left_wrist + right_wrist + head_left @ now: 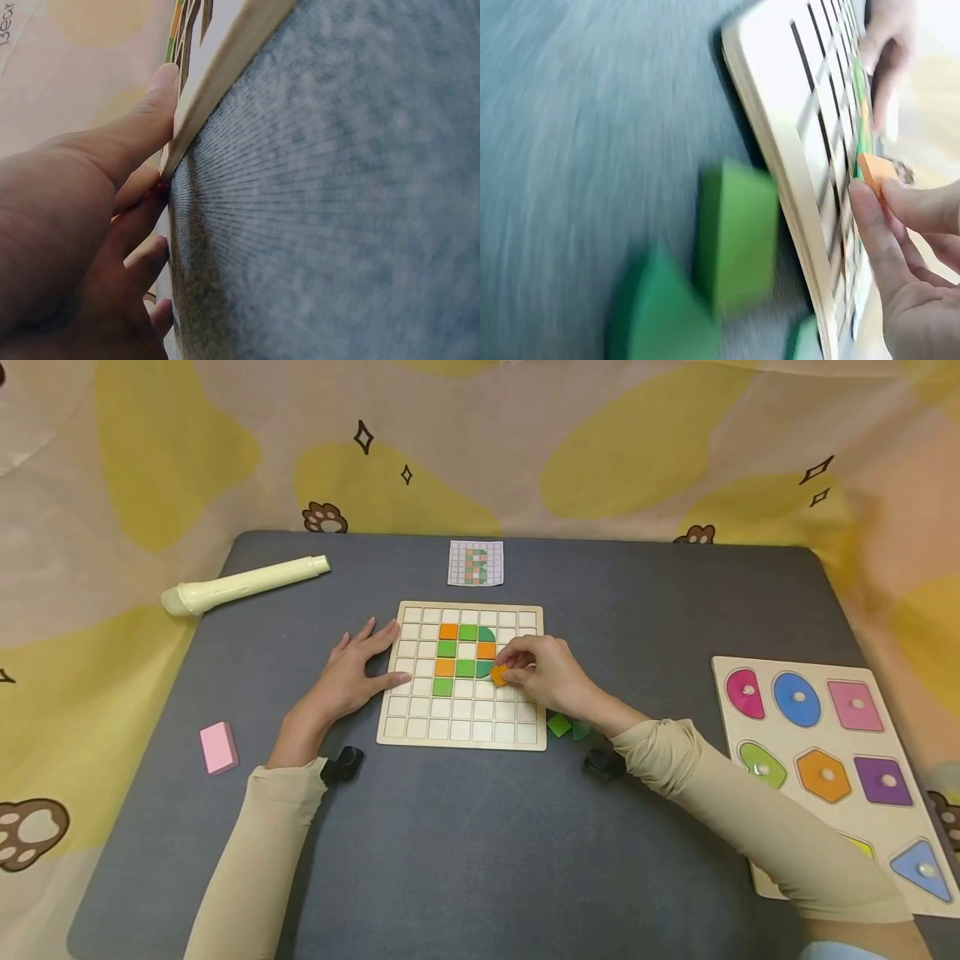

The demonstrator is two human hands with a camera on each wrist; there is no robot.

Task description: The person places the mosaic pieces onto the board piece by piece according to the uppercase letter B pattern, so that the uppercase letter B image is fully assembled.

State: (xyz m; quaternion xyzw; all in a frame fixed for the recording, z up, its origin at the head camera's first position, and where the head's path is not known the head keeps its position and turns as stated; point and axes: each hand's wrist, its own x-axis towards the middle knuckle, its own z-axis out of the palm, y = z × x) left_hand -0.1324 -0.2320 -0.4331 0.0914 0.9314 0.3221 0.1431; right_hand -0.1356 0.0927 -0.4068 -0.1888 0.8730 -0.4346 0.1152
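A wooden grid board (461, 735) lies mid-table with orange, green and dark green pieces set in its squares. My left hand (339, 677) rests at its left edge, fingers spread and the thumb on the board; in the left wrist view the thumb (142, 120) lies along the rim. Above the right part of the grid, my right hand (551, 677) pinches an orange piece (498, 675) between thumb and fingers. The right wrist view shows this orange piece (877, 171) tilted in the fingertips. Loose green pieces (558, 725) lie by the board's lower right edge.
A small pattern card (476, 563) lies behind the board. At the back left is a pale yellow microphone-shaped object (247, 585), with a pink block (218, 747) nearer on the left. A shape puzzle board (795, 672) lies at the right, partly under the right sleeve.
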